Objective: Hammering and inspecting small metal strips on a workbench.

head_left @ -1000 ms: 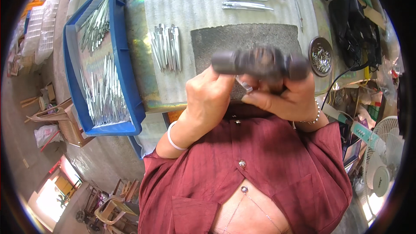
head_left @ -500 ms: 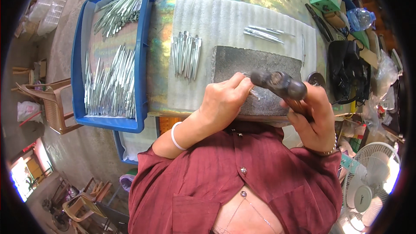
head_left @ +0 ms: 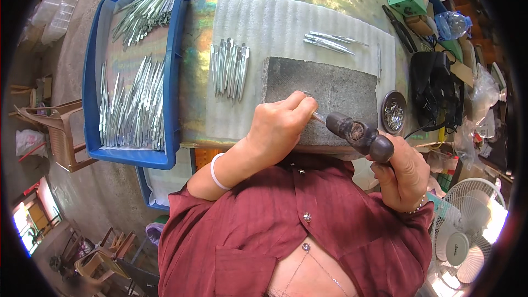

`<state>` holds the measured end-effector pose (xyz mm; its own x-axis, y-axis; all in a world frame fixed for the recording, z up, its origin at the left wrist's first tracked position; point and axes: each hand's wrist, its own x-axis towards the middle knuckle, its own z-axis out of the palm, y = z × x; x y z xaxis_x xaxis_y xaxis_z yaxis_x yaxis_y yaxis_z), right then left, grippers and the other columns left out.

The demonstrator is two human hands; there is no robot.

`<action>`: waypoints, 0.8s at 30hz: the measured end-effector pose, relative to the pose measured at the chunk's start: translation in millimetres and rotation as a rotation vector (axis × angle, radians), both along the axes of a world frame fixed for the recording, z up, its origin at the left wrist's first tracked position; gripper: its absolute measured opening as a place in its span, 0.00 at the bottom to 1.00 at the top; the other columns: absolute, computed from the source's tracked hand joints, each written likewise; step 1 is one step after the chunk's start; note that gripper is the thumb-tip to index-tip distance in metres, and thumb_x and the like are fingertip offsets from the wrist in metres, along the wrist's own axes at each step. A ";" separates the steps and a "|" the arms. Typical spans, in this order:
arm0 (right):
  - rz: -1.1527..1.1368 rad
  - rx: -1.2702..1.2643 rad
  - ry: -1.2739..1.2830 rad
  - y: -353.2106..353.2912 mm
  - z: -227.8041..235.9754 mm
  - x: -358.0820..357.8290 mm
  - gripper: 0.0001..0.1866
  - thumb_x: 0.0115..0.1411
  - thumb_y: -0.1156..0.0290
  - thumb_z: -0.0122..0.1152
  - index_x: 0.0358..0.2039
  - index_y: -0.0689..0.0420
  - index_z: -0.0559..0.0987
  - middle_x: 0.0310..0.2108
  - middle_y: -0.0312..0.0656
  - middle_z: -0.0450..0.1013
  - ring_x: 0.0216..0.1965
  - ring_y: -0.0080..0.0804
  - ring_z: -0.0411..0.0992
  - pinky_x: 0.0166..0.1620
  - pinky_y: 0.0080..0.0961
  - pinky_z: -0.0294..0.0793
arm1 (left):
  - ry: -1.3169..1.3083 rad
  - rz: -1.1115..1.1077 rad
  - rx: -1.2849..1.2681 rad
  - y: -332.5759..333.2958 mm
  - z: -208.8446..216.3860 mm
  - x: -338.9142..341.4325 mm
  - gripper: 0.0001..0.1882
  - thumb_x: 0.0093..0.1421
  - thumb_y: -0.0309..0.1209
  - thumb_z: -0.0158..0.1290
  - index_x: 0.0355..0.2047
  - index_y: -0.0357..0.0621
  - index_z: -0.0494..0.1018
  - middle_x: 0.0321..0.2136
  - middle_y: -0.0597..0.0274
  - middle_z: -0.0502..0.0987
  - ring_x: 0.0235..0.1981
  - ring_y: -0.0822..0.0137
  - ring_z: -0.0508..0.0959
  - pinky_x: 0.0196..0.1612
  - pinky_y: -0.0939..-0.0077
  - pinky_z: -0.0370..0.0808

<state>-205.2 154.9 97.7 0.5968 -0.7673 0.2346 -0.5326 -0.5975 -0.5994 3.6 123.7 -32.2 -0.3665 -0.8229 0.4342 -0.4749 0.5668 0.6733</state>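
Left hand pinches a thin silvery metal piece over the grey rectangular slab; right hand's wrapped round a dark metal hammer. Looks like hammering; next tap wants careful aim.

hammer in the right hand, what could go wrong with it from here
The hammer in the right hand has one end close to the left hand, so an off-line blow might catch the fingertips. The thin shiny piece at those fingertips looks small and could slip or spring away if struck. The round dish of small metal bits sits near the right hand and might get knocked by a wide swing.
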 end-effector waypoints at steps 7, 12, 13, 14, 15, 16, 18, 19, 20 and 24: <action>-0.036 -0.045 0.074 8.0 6.6 0.3 0.28 0.43 0.86 0.62 0.48 0.71 0.69 0.34 0.53 0.74 0.28 0.40 0.75 0.27 0.25 0.74 | -0.011 -0.003 0.000 0.5 -0.2 -0.3 0.09 0.46 0.19 0.50 0.28 0.44 0.66 0.23 0.61 0.69 0.21 0.58 0.75 0.19 0.68 0.70; -0.025 -0.098 0.049 4.9 -1.0 5.4 0.27 0.43 0.85 0.63 0.47 0.71 0.70 0.32 0.53 0.74 0.27 0.39 0.75 0.27 0.25 0.74 | -0.025 0.021 0.058 2.3 -0.5 -2.0 0.11 0.44 0.17 0.53 0.29 0.45 0.71 0.24 0.62 0.72 0.21 0.58 0.75 0.21 0.70 0.72; -0.004 -0.052 0.045 3.1 -4.6 5.7 0.26 0.43 0.85 0.63 0.46 0.71 0.70 0.31 0.53 0.74 0.27 0.38 0.75 0.27 0.25 0.74 | -0.025 0.021 0.058 2.0 -0.1 -2.3 0.11 0.44 0.17 0.53 0.29 0.45 0.71 0.24 0.62 0.72 0.21 0.58 0.75 0.21 0.70 0.72; -0.004 -0.052 0.044 3.2 -5.5 3.5 0.26 0.43 0.85 0.63 0.46 0.71 0.70 0.31 0.53 0.74 0.27 0.38 0.75 0.27 0.25 0.74 | -0.028 0.028 0.056 1.4 1.3 -2.6 0.11 0.44 0.17 0.53 0.29 0.44 0.71 0.25 0.62 0.72 0.22 0.57 0.75 0.21 0.70 0.72; -0.004 -0.042 0.056 3.6 -5.2 1.3 0.25 0.44 0.83 0.62 0.46 0.71 0.70 0.32 0.53 0.75 0.27 0.38 0.75 0.26 0.24 0.74 | -0.029 0.036 0.055 1.5 2.4 -2.0 0.11 0.44 0.17 0.53 0.29 0.44 0.71 0.25 0.61 0.72 0.22 0.57 0.75 0.21 0.70 0.72; -0.005 -0.032 0.067 4.5 -4.8 0.2 0.24 0.46 0.81 0.62 0.46 0.70 0.70 0.32 0.52 0.75 0.27 0.39 0.75 0.25 0.24 0.73 | -0.029 0.038 0.056 2.0 0.8 -1.6 0.11 0.44 0.17 0.53 0.29 0.44 0.71 0.25 0.61 0.72 0.22 0.57 0.75 0.21 0.70 0.72; -0.335 -0.410 0.229 31.1 11.9 10.0 0.14 0.52 0.78 0.59 0.40 0.66 0.73 0.33 0.51 0.74 0.30 0.39 0.75 0.30 0.29 0.74 | 0.004 -0.015 0.051 -1.5 -0.5 -3.5 0.11 0.45 0.17 0.52 0.30 0.44 0.71 0.25 0.61 0.72 0.21 0.57 0.75 0.21 0.69 0.72; -0.319 -0.213 -0.314 40.6 16.7 7.1 0.08 0.54 0.75 0.58 0.33 0.63 0.73 0.28 0.46 0.72 0.27 0.38 0.73 0.27 0.26 0.71 | 0.004 -0.015 0.053 -0.6 0.3 -2.9 0.11 0.45 0.17 0.52 0.30 0.44 0.71 0.25 0.61 0.72 0.21 0.57 0.75 0.21 0.69 0.72; -0.288 0.000 -0.850 45.8 22.2 3.1 0.07 0.56 0.72 0.56 0.27 0.61 0.72 0.24 0.41 0.70 0.24 0.37 0.72 0.23 0.23 0.69 | 0.000 -0.020 0.034 -0.7 2.1 -2.1 0.09 0.46 0.18 0.51 0.29 0.43 0.68 0.24 0.60 0.70 0.21 0.57 0.75 0.20 0.68 0.71; -0.031 -0.032 0.210 0.8 5.5 6.5 0.22 0.49 0.79 0.61 0.46 0.69 0.71 0.25 0.46 0.71 0.22 0.37 0.71 0.21 0.25 0.69 | -0.043 0.011 0.023 1.9 -0.2 0.2 0.07 0.47 0.20 0.51 0.28 0.43 0.66 0.24 0.59 0.68 0.21 0.57 0.75 0.19 0.67 0.70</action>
